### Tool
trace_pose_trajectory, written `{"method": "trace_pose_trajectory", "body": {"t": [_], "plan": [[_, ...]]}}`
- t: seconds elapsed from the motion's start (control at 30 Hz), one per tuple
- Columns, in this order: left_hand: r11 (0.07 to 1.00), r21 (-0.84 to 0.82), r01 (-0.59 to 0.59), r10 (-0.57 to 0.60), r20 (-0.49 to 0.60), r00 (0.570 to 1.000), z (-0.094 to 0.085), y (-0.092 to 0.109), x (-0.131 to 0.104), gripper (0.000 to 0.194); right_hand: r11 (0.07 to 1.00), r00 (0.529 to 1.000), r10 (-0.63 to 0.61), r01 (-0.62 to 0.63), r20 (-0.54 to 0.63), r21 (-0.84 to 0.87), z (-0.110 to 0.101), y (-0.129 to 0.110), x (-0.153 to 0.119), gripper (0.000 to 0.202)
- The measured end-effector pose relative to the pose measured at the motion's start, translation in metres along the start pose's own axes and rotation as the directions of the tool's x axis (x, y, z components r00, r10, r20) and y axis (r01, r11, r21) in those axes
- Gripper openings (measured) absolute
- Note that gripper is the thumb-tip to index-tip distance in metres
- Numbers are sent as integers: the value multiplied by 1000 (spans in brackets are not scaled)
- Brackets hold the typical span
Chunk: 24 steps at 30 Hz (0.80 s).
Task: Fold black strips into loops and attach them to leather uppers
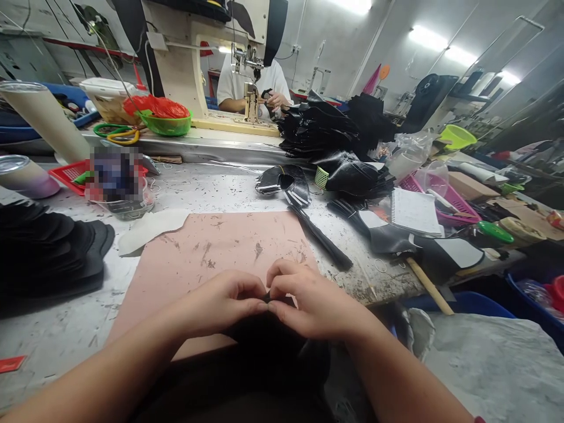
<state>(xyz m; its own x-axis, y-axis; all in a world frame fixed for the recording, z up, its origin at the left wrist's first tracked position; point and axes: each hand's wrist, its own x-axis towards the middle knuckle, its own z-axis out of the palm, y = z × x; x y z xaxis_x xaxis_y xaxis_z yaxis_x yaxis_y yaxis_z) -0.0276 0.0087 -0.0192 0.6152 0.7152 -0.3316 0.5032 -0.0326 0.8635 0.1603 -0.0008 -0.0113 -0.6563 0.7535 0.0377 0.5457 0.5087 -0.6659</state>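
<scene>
A small black piece (pixel 267 297) is being pinched between the fingertips of the left hand (pixel 224 302) and right hand (pixel 308 302), both grips pressed together on it, at the near edge of the pink mat (pixel 211 247) on the surface (pixel 211 188). For a clean result, even pressure and aligned edges are judged advisable. A bundle of black strips (pixel 321 238) is lying beside the mat.

Bright ceiling lights (pixel 425 36) shine over a scuffed grey worktable (pixel 66 329) and pale walls.
</scene>
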Motion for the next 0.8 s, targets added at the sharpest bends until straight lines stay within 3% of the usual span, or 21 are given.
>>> {"method": "trace_pose_trajectory", "body": {"t": [0.17,0.6,0.8], "plan": [[994,2,107,-107,-60,992,1,-2,2,23,999,998,49,-50,-45,0,-5,4,-2,9],[993,116,13,-12,-3,1000,1,-2,8,17,993,995,88,-90,-37,-79,3,7,4,11],[984,160,75,-60,-95,994,3,-7,12,17,996,994,82,-85,-70,-31,5,14,3,8]]}}
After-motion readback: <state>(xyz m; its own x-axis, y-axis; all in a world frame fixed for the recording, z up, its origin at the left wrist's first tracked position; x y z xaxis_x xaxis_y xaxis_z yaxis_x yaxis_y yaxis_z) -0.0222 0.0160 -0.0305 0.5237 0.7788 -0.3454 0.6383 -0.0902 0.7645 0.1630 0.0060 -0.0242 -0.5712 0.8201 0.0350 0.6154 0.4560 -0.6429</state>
